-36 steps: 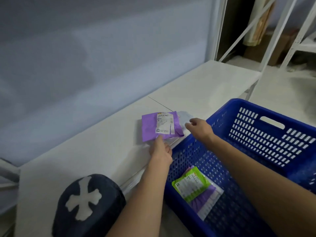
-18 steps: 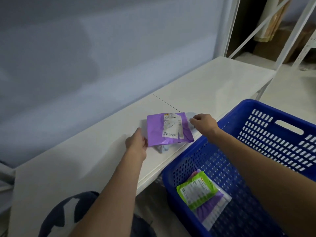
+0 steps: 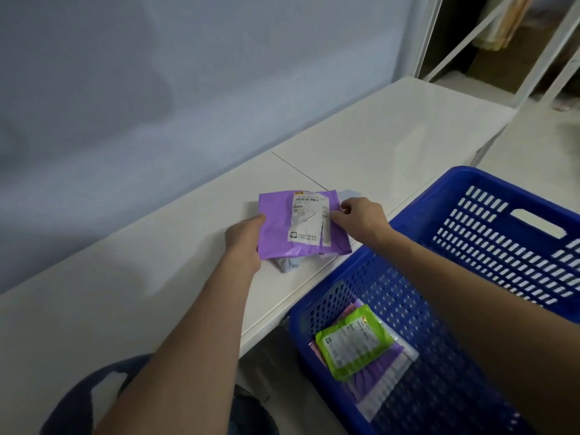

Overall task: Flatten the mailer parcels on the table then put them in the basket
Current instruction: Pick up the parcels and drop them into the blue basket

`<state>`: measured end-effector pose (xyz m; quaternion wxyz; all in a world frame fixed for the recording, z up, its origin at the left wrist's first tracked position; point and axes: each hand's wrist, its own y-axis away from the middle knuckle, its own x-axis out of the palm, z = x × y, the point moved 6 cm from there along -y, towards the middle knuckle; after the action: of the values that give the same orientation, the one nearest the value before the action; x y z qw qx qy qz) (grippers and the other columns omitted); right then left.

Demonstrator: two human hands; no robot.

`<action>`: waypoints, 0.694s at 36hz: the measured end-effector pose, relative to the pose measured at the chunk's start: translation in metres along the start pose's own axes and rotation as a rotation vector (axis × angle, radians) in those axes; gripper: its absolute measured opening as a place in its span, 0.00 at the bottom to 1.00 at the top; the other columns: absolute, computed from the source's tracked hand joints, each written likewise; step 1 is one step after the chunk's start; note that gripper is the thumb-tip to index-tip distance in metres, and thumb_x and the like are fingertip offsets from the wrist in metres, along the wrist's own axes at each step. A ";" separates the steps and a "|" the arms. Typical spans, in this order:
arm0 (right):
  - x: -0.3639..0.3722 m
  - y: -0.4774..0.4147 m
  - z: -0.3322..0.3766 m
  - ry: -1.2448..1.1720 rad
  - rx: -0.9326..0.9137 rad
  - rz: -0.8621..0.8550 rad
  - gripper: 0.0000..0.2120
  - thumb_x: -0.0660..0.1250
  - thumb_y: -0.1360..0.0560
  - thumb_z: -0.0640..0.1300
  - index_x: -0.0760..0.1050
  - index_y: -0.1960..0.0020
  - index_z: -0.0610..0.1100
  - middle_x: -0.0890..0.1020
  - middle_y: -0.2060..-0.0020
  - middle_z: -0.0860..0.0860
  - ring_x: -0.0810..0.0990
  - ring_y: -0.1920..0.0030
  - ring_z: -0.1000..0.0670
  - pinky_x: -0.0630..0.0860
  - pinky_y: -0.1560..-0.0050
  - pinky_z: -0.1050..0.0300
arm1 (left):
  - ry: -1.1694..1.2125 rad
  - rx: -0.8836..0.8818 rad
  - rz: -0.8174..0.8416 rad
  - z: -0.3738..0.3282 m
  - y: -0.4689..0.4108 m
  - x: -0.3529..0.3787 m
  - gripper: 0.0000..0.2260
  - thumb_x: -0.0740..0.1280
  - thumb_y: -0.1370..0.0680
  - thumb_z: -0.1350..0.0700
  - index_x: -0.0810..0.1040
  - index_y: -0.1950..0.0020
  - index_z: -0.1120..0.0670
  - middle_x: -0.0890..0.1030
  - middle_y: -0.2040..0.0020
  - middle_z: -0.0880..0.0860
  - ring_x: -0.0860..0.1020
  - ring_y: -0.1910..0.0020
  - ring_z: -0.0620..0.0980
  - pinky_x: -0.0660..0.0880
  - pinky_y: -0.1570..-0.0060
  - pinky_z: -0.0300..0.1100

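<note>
Purple plastic catches the eye first: a purple mailer (image 3: pixel 301 227) with a white shipping label (image 3: pixel 310 218) on its top face lies on the white table (image 3: pixel 157 293), close to the table's front edge and just beside the near-left corner of the blue basket (image 3: pixel 470 277). The left hand (image 3: pixel 246 238) holds the mailer's left edge, thumb on top of the purple film and the fingers tucked out of sight beneath or behind it, so the grasp looks closed on that edge. The right hand (image 3: pixel 361 219) is at the mailer's right edge, thumb and forefinger pinched on the film just beside the label. Under the mailer a pale grey-white parcel (image 3: pixel 290 264) pokes out at the front and again at the far right corner; whether it is one piece or two cannot be told. The basket stands lower than the tabletop, off the table's front edge to the right of the mailer, its slotted walls rising around a perforated floor. Inside it, towards the corner nearest the mailer, a green mailer (image 3: pixel 353 342) with its own label lies flat on top of a second purple parcel (image 3: pixel 373 376) and a white one (image 3: pixel 395 381). A dark garment with a white patch (image 3: pixel 103 384) shows below the table's front edge, left of the left forearm.
</note>
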<state>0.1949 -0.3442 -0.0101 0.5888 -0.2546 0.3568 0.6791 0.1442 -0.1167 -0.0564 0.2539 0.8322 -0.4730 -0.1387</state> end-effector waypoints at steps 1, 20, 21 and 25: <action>0.001 0.000 0.001 -0.019 0.009 0.004 0.15 0.62 0.21 0.51 0.77 0.44 0.40 0.82 0.50 0.46 0.80 0.52 0.46 0.77 0.54 0.55 | -0.014 0.021 -0.003 -0.002 0.002 0.001 0.13 0.72 0.27 0.56 0.80 0.45 0.59 0.83 0.48 0.58 0.81 0.49 0.58 0.79 0.48 0.54; -0.011 0.062 -0.040 -0.832 0.240 0.047 0.03 0.70 0.25 0.36 0.79 0.54 0.37 0.84 0.53 0.40 0.83 0.56 0.45 0.81 0.48 0.48 | 0.098 0.128 0.067 0.004 0.077 0.001 0.12 0.69 0.27 0.66 0.81 0.44 0.59 0.82 0.47 0.58 0.80 0.48 0.58 0.78 0.48 0.50; -0.016 0.068 -0.046 -0.853 0.247 0.031 0.05 0.70 0.26 0.35 0.78 0.52 0.34 0.83 0.54 0.40 0.82 0.58 0.45 0.81 0.48 0.47 | 0.112 0.120 0.080 0.009 0.083 0.003 0.12 0.70 0.27 0.66 0.81 0.45 0.58 0.82 0.46 0.58 0.80 0.49 0.57 0.78 0.49 0.50; -0.026 0.084 -0.066 -0.886 0.270 0.018 0.02 0.69 0.26 0.34 0.77 0.57 0.36 0.81 0.59 0.41 0.80 0.61 0.46 0.80 0.56 0.51 | 0.131 0.047 0.134 0.032 0.102 0.016 0.12 0.68 0.25 0.65 0.80 0.42 0.57 0.82 0.48 0.57 0.82 0.54 0.55 0.78 0.61 0.46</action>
<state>0.1120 -0.4168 -0.0153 0.7066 0.1421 0.1580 0.6750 0.0644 -0.1828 -0.0269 0.2735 0.8118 -0.5129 -0.0555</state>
